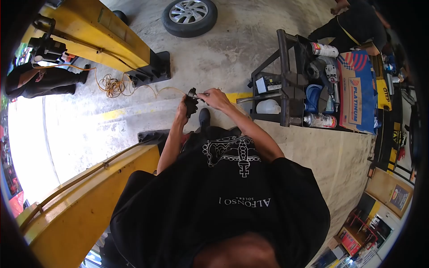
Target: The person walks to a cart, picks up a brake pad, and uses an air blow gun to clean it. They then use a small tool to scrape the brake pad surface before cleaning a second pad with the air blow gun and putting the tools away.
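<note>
My left hand (180,112) is wrapped round a black lumpy part (191,106) with a knobbly edge and a bright metal spot near its top. It is held up in front of my body, above the floor. My right hand (216,98) comes in from the right with its fingertips pinched at the part's side. Whatever sits between those fingertips is too small to make out. A thin yellow hose (167,89) runs from a loose coil (114,85) on the floor and meets the view of my left fingers.
A black tool cart (286,80) at the right carries spray cans (324,50), tools and a blue Platinum box (356,96). Yellow lift posts (107,33) stand at left. A wheel (190,18) lies ahead. Two other people (49,80) are nearby, one beyond the cart.
</note>
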{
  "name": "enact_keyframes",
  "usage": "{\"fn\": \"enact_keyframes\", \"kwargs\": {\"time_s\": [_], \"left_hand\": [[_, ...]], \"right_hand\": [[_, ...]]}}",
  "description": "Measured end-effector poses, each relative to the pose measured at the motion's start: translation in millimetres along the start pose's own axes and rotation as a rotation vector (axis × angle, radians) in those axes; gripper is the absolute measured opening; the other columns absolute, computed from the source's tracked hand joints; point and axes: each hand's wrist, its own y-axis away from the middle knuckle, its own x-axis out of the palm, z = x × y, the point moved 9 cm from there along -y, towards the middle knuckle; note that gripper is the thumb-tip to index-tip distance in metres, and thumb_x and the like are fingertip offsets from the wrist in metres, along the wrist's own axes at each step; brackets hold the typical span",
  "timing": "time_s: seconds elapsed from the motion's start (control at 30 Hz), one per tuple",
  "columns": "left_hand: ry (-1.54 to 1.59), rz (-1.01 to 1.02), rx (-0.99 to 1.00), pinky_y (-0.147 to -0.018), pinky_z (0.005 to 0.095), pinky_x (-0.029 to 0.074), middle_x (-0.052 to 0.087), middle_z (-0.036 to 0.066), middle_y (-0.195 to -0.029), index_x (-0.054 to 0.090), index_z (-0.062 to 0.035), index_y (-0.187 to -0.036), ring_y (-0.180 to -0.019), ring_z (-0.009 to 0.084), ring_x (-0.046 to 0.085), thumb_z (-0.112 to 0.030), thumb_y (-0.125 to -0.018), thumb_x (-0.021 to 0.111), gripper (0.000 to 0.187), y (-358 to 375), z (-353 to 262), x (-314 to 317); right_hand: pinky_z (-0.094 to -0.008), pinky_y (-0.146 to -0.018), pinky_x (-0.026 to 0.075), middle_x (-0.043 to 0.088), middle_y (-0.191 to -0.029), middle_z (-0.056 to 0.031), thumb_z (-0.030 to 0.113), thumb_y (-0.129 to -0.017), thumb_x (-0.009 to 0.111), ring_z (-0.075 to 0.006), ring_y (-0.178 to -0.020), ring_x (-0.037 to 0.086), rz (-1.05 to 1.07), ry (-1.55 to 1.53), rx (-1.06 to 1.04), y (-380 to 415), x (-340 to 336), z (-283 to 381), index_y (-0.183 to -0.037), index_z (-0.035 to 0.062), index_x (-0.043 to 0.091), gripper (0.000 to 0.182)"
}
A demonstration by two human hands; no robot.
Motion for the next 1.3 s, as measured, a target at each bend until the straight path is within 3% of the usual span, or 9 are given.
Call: {"fn": "enact_keyframes", "kwargs": {"time_s": [0.13,0.2,0.27,0.83,0.9,1.0,1.07,1.2,1.3], "left_hand": [[-0.021,0.033,0.007,-0.051,0.0299,0.047,0.061,0.009,-0.078,0.054,-0.0039,-0.103,-0.057,0.0183,0.056,-0.043,-0.092,0.030,0.047,-1.3,1.4,0.3],[-0.128,-0.050,0.044,-0.050,0.0285,0.045,0.060,0.008,-0.075,0.055,-0.0041,-0.100,-0.056,0.0170,0.055,-0.045,-0.092,0.030,0.049,-1.0,0.2,-11.4],[-0.202,-0.074,0.034,-0.050,0.0281,0.045,0.059,0.007,-0.074,0.056,-0.0041,-0.098,-0.056,0.0165,0.054,-0.046,-0.091,0.030,0.049,1.0,-1.6,-15.7],[-0.356,-0.161,0.157,-0.046,0.0263,0.039,0.052,0.005,-0.063,0.056,-0.0038,-0.085,-0.051,0.0137,0.049,-0.048,-0.092,0.028,0.053,16.8,-13.6,-14.4],[-0.271,-0.128,0.090,-0.050,0.0279,0.042,0.057,0.007,-0.072,0.056,-0.0029,-0.098,-0.057,0.0147,0.053,-0.045,-0.092,0.029,0.050,14.8,-6.9,-10.7],[-0.247,-0.145,0.070,-0.050,0.0286,0.043,0.057,0.007,-0.073,0.055,-0.0035,-0.099,-0.057,0.0153,0.053,-0.045,-0.092,0.029,0.050,14.7,-3.4,-12.5],[-0.226,-0.136,0.059,-0.050,0.0289,0.044,0.058,0.008,-0.074,0.055,-0.0037,-0.099,-0.057,0.0157,0.054,-0.046,-0.092,0.030,0.049,16.2,-2.4,-12.9],[-0.021,-0.112,0.087,-0.053,0.0310,0.047,0.060,0.010,-0.077,0.055,-0.0038,-0.099,-0.059,0.0189,0.057,-0.046,-0.091,0.032,0.049,13.3,2.6,-9.5],[0.106,-0.073,0.080,-0.057,0.0326,0.049,0.061,0.012,-0.080,0.054,-0.0036,-0.103,-0.061,0.0213,0.059,-0.044,-0.092,0.029,0.049,14.6,0.1,-7.8]], "right_hand": [[-0.0392,-0.073,0.047,0.064,-0.079,-0.0162,0.051,-0.078,0.051,-0.0332,-0.080,0.061,0.010,0.029,-0.018,0.4,-7.6,6.2,-0.089,0.0078,0.068,0.047],[-0.0395,-0.074,0.047,0.064,-0.081,-0.0171,0.050,-0.078,0.052,-0.0336,-0.081,0.061,-0.026,0.032,0.004,0.5,-10.0,7.9,-0.090,0.0084,0.068,0.047],[-0.0394,-0.077,0.047,0.064,-0.085,-0.0173,0.050,-0.078,0.052,-0.0338,-0.083,0.061,0.082,0.114,-0.041,5.2,-8.5,18.9,-0.090,0.0082,0.067,0.046],[-0.0403,-0.077,0.047,0.064,-0.085,-0.0175,0.047,-0.079,0.051,-0.0344,-0.084,0.060,0.103,0.111,-0.164,14.9,-3.5,34.0,-0.089,0.0088,0.068,0.043],[-0.0402,-0.078,0.047,0.064,-0.086,-0.0174,0.048,-0.078,0.051,-0.0344,-0.084,0.060,0.100,0.131,-0.199,19.8,-7.3,38.3,-0.089,0.0090,0.068,0.043],[-0.0401,-0.078,0.047,0.064,-0.085,-0.0176,0.048,-0.078,0.051,-0.0345,-0.083,0.061,0.137,0.129,-0.130,21.5,-3.6,31.6,-0.089,0.0091,0.068,0.044],[-0.0399,-0.077,0.047,0.064,-0.085,-0.0185,0.047,-0.078,0.051,-0.0342,-0.083,0.061,0.163,0.139,-0.274,28.1,6.4,36.7,-0.089,0.0082,0.068,0.044],[-0.0399,-0.076,0.047,0.063,-0.085,-0.0194,0.047,-0.079,0.051,-0.0342,-0.082,0.061,0.149,0.098,-0.204,24.0,6.6,27.1,-0.089,0.0072,0.068,0.045],[-0.0401,-0.076,0.047,0.063,-0.084,-0.0192,0.047,-0.079,0.051,-0.0339,-0.082,0.061,0.152,0.171,-0.290,30.0,8.6,28.8,-0.091,0.0073,0.067,0.045]]}}
